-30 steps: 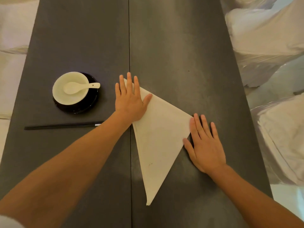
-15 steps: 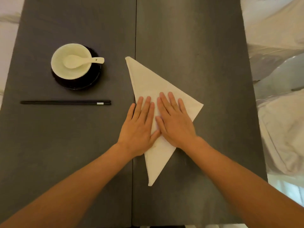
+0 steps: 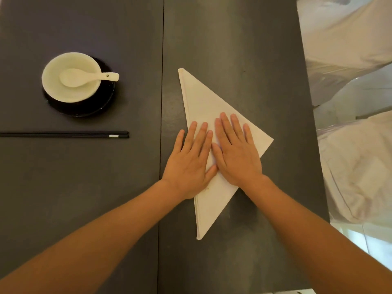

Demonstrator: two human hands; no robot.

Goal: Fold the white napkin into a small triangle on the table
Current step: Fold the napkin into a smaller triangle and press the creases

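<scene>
head view: the white napkin [image 3: 212, 115] lies on the dark table [image 3: 84, 198], just right of the seam that runs down the tabletop, already folded into a long triangle with one corner pointing away, one toward the person and one out to the right. both hands rest on its middle, side by side and touching at the thumbs. the left hand [image 3: 191, 164] is flat, fingers spread a little, holding nothing, its outer edge spilling off the cloth onto the table. the right hand [image 3: 235, 151] is flat too, fingers slightly fanned, palm down on the cloth, gripping nothing.

the step in hand looks like pressing the fold flat. since the triangle is still large, the next move likely calls for lifting one corner and bringing it across to meet another, keeping the edges lined up while the other hand pins the cloth.

well to the left stand a pale bowl [image 3: 63, 92] with a ceramic spoon [image 3: 84, 77] in it, set on a black saucer [image 3: 89, 107], and black chopsticks [image 3: 63, 135], cut off at the left edge. the hands hide the napkin's centre, so any crease there cannot be read. how many layers it has is hard to tell. pale draped shapes on the right are cut off.
</scene>
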